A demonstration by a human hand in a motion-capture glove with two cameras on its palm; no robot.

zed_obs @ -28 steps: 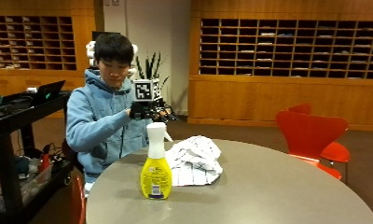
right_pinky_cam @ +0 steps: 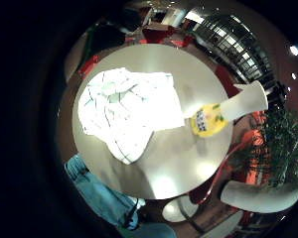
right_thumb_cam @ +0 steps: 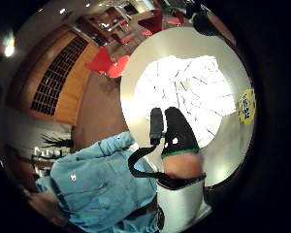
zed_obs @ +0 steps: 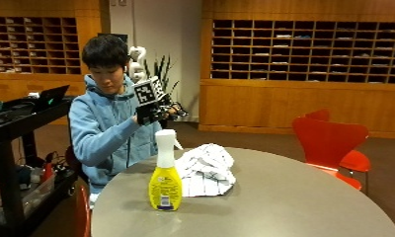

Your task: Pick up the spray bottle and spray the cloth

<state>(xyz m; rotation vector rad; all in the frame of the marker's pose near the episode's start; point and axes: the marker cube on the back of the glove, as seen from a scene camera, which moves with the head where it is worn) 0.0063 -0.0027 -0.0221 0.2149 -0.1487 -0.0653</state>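
Crumpling checked cloth [zed_obs: 207,170] beside bottle [zed_obs: 165,173]

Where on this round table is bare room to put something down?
Most of the table is bare: the whole stretch from the cloth toward the red chair. It is crowded only near the person, where the spray bottle stands beside the cloth.

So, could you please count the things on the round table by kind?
Spray bottle: 1
Cloth: 1
Total: 2
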